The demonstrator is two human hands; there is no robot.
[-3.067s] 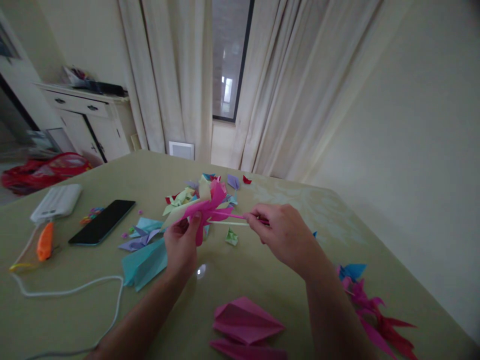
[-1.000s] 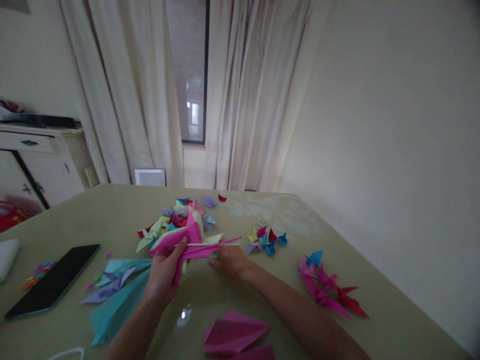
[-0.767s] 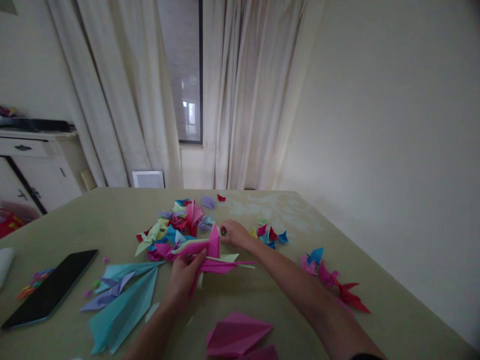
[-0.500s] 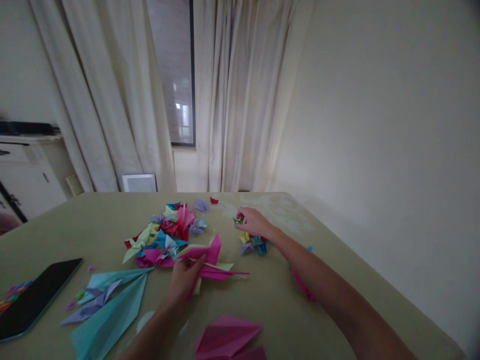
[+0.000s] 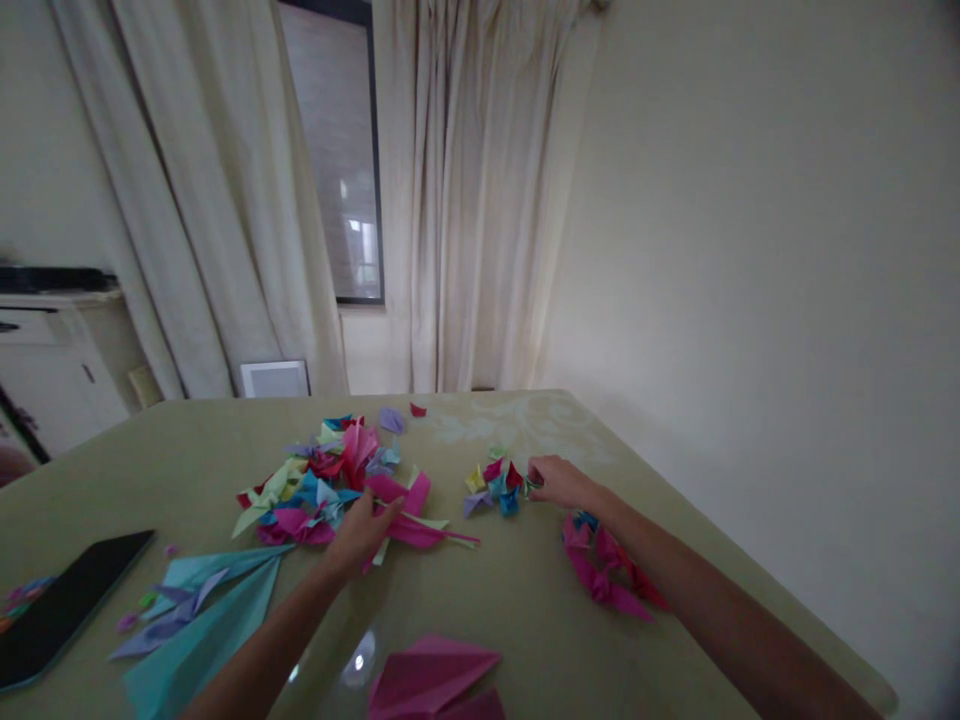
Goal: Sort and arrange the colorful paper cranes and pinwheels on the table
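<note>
My left hand (image 5: 365,528) is closed on a pink folded paper flower (image 5: 411,512), which has pale leaves and a thin stem and lies low over the olive table (image 5: 525,640). Just behind it is a heap of colourful folded papers (image 5: 322,478). My right hand (image 5: 556,481) reaches out to the right. Its fingers are pinched together at the right edge of a small cluster of tiny folded pieces (image 5: 491,484). A small greenish piece seems to sit in the pinch.
Pink and red folded shapes (image 5: 604,582) lie under my right forearm. A large pink folded sheet (image 5: 427,678) sits at the near edge. Teal folded paper (image 5: 202,635) and a black phone (image 5: 64,608) are on the left. The wall runs close along the table's right side.
My right hand let go of the flower's stem, picked a small green piece from the far side and carried it right to the small cluster. My left hand lowered the flower towards the table.
</note>
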